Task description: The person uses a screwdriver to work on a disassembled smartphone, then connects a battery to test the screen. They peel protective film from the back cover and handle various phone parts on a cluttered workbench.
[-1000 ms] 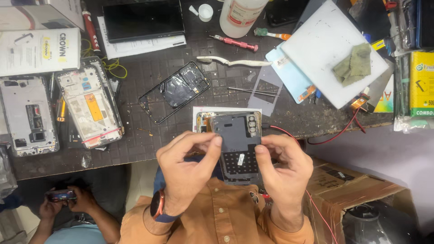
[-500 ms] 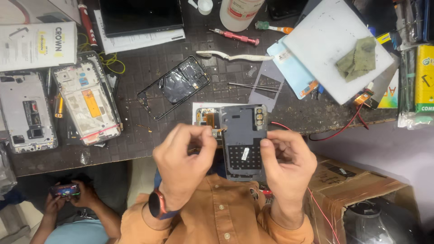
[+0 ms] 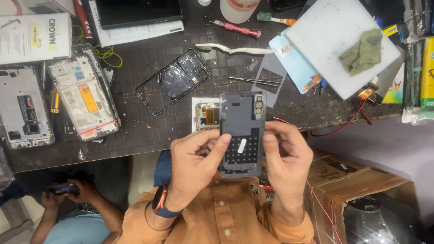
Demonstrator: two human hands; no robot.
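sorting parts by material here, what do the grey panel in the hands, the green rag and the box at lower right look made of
Grey panel, held between left hand and right hand: likely plastic, matt, thin and rigid, with a dotted black pad stuck on it.
Green rag: soft cloth, crumpled into folds, dull.
Box: brown corrugated cardboard, flaps open, edges creased.

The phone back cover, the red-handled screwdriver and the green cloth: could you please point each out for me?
phone back cover (image 3: 242, 122): head view, on its upper grey panel above the hands.
red-handled screwdriver (image 3: 239, 30): head view, on the middle of its handle.
green cloth (image 3: 364, 52): head view, on its crumpled centre.
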